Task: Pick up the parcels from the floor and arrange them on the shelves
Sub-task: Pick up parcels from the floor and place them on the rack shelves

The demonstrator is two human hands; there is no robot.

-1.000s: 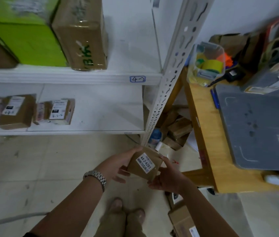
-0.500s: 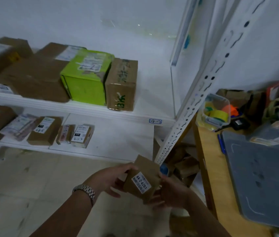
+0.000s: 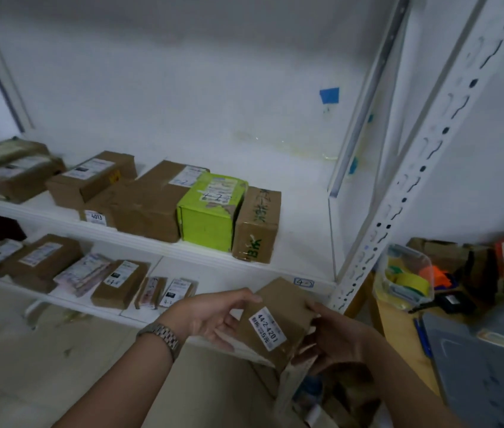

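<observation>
I hold a small brown parcel [image 3: 278, 316] with a white number label in front of the white shelf unit. My left hand [image 3: 210, 316], a metal watch on its wrist, grips the parcel's left side. My right hand [image 3: 334, 335] grips its right side from below. The upper shelf [image 3: 300, 242] carries several brown boxes, a lime green box [image 3: 210, 211] and a taped brown box [image 3: 258, 223]; bare white board lies to their right. The lower shelf [image 3: 213, 276] holds several small flat parcels on its left part.
A slotted white upright [image 3: 398, 193] stands at the shelf's right end. Beyond it, a wooden table [image 3: 398, 329] carries a clear tub of tape rolls [image 3: 405, 279], a grey board [image 3: 485, 366] and bags. More brown parcels [image 3: 337, 396] lie on the floor under my hands.
My view has tilted up from the floor to the shelves. Both hands have raised the small parcel toward the shelf edge, keeping the same grip.
</observation>
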